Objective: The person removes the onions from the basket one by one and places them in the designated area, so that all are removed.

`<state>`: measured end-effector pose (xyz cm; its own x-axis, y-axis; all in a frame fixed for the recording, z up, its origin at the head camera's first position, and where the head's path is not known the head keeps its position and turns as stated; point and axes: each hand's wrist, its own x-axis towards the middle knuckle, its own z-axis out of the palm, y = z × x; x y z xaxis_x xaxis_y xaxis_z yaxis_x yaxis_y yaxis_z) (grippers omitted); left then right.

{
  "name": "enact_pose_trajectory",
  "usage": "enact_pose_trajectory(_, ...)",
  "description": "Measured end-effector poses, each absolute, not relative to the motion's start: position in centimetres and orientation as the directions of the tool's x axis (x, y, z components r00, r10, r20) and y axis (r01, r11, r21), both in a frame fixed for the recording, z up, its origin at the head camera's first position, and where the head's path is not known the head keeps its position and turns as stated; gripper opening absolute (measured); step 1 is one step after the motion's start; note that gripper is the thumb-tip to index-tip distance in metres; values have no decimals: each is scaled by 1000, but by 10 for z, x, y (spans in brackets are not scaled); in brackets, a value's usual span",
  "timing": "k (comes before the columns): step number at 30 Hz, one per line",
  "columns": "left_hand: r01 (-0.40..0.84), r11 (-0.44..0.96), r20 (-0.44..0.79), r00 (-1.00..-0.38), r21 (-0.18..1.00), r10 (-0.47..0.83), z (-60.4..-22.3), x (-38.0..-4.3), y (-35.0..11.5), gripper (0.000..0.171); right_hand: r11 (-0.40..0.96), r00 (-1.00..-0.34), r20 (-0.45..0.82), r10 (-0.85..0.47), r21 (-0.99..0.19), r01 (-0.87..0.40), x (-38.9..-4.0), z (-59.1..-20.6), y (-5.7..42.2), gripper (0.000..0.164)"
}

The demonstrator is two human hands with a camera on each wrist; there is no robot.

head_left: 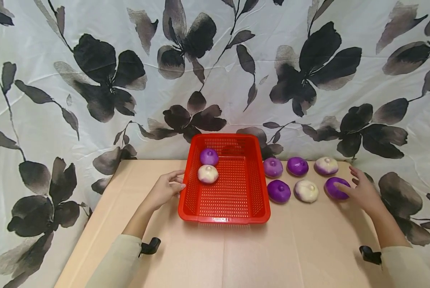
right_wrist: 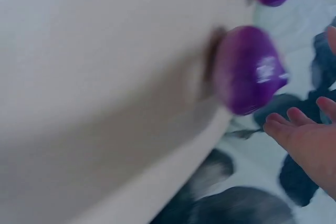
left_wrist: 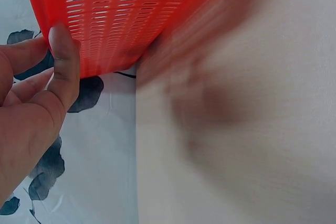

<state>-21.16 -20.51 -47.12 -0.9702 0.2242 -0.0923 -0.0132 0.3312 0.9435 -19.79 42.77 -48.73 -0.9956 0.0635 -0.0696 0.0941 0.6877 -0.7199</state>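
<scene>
In the head view my left hand is at the left side of a red plastic basket, thumb and fingertips right at its rim and outer wall. Inside the basket lie a purple onion and a white-and-purple bulb. On the right my right hand has its fingers spread around the nearest shiny purple onion, thumb overlapping it in the head view. From the right wrist, a gap shows between the fingertips and that purple onion, which rests on the table.
Beside the basket sit three more purple onions, one at the back left, one behind and one in front. Two white-and-purple bulbs lie among them. The tan table ends at a floral cloth.
</scene>
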Motion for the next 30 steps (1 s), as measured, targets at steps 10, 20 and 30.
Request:
enact_pose_trajectory(10,-13,333,-91,-972,943,218,-473,-212,-207,57,638,-999,52,-3,-769,-41,-210,-447,378,97)
enact_pose_trajectory(20,-10,324,-87,-970,946,225,-475,-211,-208,58,628,-983,111,-146,-758,-178,-235,-412,310,97)
enact_pose_trajectory(30,-6,310,-82,-969,951,235,-473,-211,-206,58,605,-947,118,-299,-744,-283,-270,-393,245,90)
